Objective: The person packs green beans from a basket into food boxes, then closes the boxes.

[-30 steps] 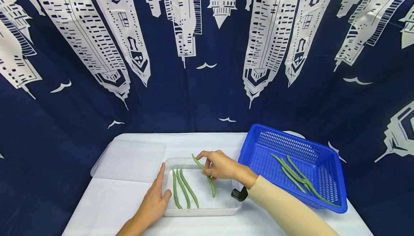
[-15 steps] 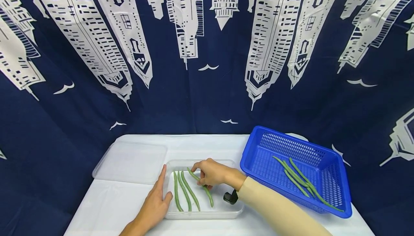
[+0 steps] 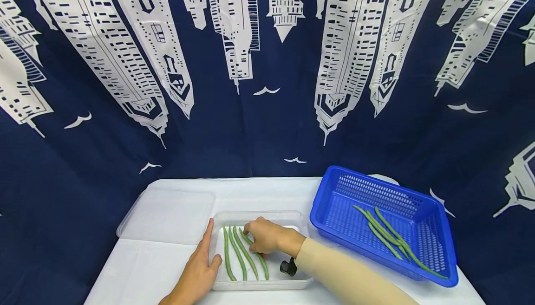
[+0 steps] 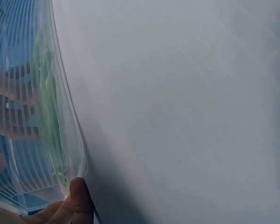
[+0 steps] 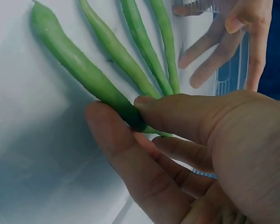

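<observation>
In the head view, my right hand [image 3: 269, 239] pinches a green bean [image 3: 264, 269] low inside a clear plastic container [image 3: 259, 285]. The right wrist view shows thumb and fingers on this green bean [image 5: 67, 53], which slants beside the others. Three more green beans [image 3: 227, 255] lie side by side in the container's left half. My left hand [image 3: 196, 270] rests along the container's left side, index finger straight and thumb at the rim. From the left wrist, fingertips [image 4: 79, 191] touch the ribbed clear wall, and beans show blurred through it.
A blue perforated basket [image 3: 322, 191] stands to the right with several green beans [image 3: 386, 233] in it. A flat clear lid [image 3: 167, 217] lies on the white table at the left. Behind the table hangs a navy cloth [image 3: 251, 156] with white buildings.
My right hand has come down and left with the bean, from over the container's middle to right beside the other three. The left hand stays at the container's side.
</observation>
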`<act>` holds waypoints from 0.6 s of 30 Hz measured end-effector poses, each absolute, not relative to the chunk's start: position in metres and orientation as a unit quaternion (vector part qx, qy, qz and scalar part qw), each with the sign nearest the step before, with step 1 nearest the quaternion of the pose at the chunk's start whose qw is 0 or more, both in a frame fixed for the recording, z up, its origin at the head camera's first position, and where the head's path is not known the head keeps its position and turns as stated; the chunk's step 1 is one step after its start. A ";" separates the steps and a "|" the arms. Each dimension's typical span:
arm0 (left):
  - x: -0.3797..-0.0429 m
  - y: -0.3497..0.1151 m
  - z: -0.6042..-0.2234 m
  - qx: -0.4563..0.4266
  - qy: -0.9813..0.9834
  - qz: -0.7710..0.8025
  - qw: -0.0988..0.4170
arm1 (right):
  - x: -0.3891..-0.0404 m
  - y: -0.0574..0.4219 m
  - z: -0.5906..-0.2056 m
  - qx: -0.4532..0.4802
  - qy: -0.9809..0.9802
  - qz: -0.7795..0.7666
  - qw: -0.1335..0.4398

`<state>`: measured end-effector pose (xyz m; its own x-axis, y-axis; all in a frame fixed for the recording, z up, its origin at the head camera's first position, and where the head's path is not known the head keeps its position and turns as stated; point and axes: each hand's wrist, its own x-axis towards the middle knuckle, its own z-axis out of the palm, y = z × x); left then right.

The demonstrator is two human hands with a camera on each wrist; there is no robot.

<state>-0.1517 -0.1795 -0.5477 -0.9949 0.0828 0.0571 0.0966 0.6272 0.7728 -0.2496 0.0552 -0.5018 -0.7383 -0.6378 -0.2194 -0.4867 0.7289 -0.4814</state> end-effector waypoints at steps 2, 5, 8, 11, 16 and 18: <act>-0.150 -0.179 -0.549 -0.053 -0.902 -0.428 0.009 | -0.248 0.054 -0.504 -0.306 0.911 -0.204 0.185; -0.149 -0.179 -0.548 -0.056 -0.904 -0.423 0.010 | -0.248 0.051 -0.506 -0.298 0.910 -0.220 0.186; -0.151 -0.180 -0.547 -0.058 -0.905 -0.420 0.011 | -0.250 0.047 -0.507 -0.292 0.909 -0.231 0.190; -0.153 -0.181 -0.546 -0.059 -0.904 -0.422 0.013 | -0.252 0.045 -0.508 -0.291 0.911 -0.224 0.189; -0.153 -0.180 -0.547 -0.055 -0.904 -0.423 0.010 | -0.252 0.049 -0.507 -0.299 0.911 -0.209 0.191; -0.152 -0.179 -0.549 -0.054 -0.905 -0.422 0.012 | -0.251 0.052 -0.507 -0.301 0.912 -0.205 0.190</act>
